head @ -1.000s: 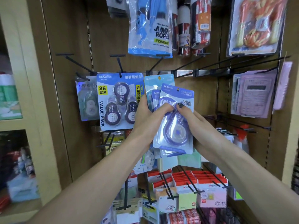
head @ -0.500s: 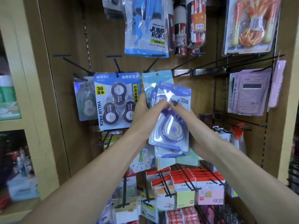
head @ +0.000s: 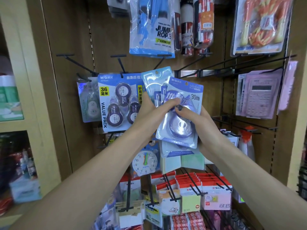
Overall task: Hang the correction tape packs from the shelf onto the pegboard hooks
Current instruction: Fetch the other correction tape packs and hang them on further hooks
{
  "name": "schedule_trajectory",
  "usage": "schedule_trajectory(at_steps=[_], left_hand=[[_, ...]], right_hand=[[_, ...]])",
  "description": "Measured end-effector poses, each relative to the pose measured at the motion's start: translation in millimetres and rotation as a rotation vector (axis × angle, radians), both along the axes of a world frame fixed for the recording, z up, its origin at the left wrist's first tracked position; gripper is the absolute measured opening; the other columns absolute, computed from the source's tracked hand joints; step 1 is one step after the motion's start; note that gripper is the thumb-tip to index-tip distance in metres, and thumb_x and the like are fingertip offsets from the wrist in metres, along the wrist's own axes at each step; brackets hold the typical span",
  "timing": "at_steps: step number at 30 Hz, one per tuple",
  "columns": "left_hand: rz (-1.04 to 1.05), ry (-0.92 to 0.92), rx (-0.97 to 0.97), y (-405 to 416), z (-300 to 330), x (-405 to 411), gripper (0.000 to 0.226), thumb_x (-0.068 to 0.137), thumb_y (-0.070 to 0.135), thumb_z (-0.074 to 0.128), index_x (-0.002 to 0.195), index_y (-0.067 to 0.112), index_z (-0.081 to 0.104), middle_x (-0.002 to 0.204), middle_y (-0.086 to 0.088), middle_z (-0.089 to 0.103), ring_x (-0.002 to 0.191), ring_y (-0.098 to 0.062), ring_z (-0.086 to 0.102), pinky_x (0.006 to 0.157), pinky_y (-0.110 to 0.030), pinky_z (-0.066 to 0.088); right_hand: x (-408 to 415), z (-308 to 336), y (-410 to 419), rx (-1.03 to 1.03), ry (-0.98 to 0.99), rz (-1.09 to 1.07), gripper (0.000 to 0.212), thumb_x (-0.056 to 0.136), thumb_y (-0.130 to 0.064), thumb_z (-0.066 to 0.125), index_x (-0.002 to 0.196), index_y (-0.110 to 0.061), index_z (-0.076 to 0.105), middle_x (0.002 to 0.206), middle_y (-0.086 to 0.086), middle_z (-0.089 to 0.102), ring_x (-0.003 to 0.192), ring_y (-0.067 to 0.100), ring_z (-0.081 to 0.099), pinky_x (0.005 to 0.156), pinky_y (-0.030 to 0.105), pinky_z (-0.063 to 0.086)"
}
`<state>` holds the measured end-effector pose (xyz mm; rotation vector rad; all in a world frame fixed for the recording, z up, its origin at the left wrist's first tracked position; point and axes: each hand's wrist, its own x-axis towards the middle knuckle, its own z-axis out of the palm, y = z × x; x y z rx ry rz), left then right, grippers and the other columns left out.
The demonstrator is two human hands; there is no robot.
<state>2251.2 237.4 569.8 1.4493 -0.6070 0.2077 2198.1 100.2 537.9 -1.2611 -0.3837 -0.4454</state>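
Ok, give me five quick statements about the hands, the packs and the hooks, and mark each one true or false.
1. Both hands hold a bunch of correction tape packs. True: left hand, right hand.
2. The front pack reads 30m. True.
3. The value pack lies on a shelf. False: it hangs on a hook.
4. The pink calculator hangs left of the hands. False: right.
5. The hook above the held packs is bare. True.

Both hands [head: 167, 113] clasp correction tape packs [head: 180, 113] before pegboard hooks [head: 166, 58].
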Motion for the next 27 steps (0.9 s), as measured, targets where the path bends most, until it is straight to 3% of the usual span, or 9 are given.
schedule_trajectory(at_steps=[3, 7, 9, 13, 16, 19, 23, 27], left_hand=[[0.033, -0.028, 0.049, -1, -3, -5, 0.081, 0.065, 0.052, 0.086, 0.133, 0.035, 0.045, 0.125, 0.013, 0.072, 0.116, -0.011, 0.071, 0.106, -0.046, 0.055], [0.051, -0.079, 0.041, 2, -8, -12, 0.075, 0.093, 0.032, 0.077, 0.147, 0.045, 0.027, 0.123, 0.018, 0.066, 0.109, 0.003, 0.07, 0.104, -0.033, 0.054], [0.07, -0.101, 0.09, 5, -8, -16, 0.078, 0.097, 0.034, 0.072, 0.156, 0.045, 0.023, 0.131, 0.019, 0.06, 0.114, 0.009, 0.064, 0.104, -0.025, 0.049], [0.075, -0.101, 0.138, 11, -7, -18, 0.074, 0.098, 0.041, 0.068, 0.159, 0.048, 0.025, 0.158, 0.009, 0.043, 0.143, -0.007, 0.045, 0.112, -0.029, 0.037], [0.082, -0.11, 0.144, 13, -8, -16, 0.079, 0.095, 0.047, 0.07, 0.159, 0.052, 0.024, 0.163, 0.01, 0.041, 0.149, -0.01, 0.041, 0.122, -0.037, 0.035], [0.083, -0.128, 0.146, 15, -9, -16, 0.087, 0.083, 0.057, 0.071, 0.158, 0.055, 0.027, 0.161, 0.015, 0.046, 0.148, -0.008, 0.045, 0.122, -0.044, 0.039], [0.107, -0.16, 0.169, 17, -7, -18, 0.076, 0.099, 0.041, 0.067, 0.163, 0.045, 0.026, 0.165, 0.021, 0.037, 0.149, 0.001, 0.037, 0.124, -0.034, 0.035], [0.119, -0.169, 0.196, 16, -5, -18, 0.074, 0.101, 0.038, 0.065, 0.163, 0.043, 0.027, 0.166, 0.022, 0.035, 0.146, 0.007, 0.034, 0.116, -0.023, 0.034]], right_hand=[[0, -5, 1, 0.027, -0.031, -0.017, 0.038, 0.097, -0.017, 0.072, 0.134, -0.024, 0.066, 0.121, 0.004, 0.08, 0.111, 0.026, 0.077, 0.092, 0.045, 0.063], [4, -9, 4, 0.09, -0.031, -0.034, 0.037, 0.096, -0.015, 0.073, 0.132, -0.023, 0.067, 0.121, 0.007, 0.079, 0.112, 0.028, 0.077, 0.096, 0.046, 0.061], [5, -8, 5, 0.102, -0.013, -0.032, 0.038, 0.095, -0.017, 0.074, 0.132, -0.024, 0.067, 0.12, 0.006, 0.08, 0.111, 0.027, 0.077, 0.098, 0.048, 0.061], [4, -6, 7, 0.11, 0.011, -0.019, 0.04, 0.094, -0.019, 0.076, 0.132, -0.028, 0.067, 0.12, 0.004, 0.08, 0.11, 0.026, 0.078, 0.101, 0.054, 0.06], [2, -6, 10, 0.124, 0.02, -0.018, 0.041, 0.093, -0.019, 0.077, 0.132, -0.028, 0.067, 0.12, 0.004, 0.08, 0.111, 0.027, 0.077, 0.102, 0.057, 0.058], [-2, -5, 14, 0.129, 0.028, -0.028, 0.038, 0.094, -0.017, 0.075, 0.131, -0.026, 0.068, 0.119, 0.005, 0.08, 0.11, 0.027, 0.078, 0.1, 0.055, 0.06], [-5, -5, 18, 0.134, 0.028, -0.053, 0.037, 0.094, -0.018, 0.075, 0.13, -0.027, 0.068, 0.118, 0.003, 0.081, 0.108, 0.026, 0.078, 0.096, 0.05, 0.063], [-4, -5, 19, 0.153, 0.036, -0.061, 0.038, 0.094, -0.019, 0.076, 0.131, -0.026, 0.068, 0.118, 0.003, 0.08, 0.108, 0.027, 0.078, 0.095, 0.05, 0.063]])
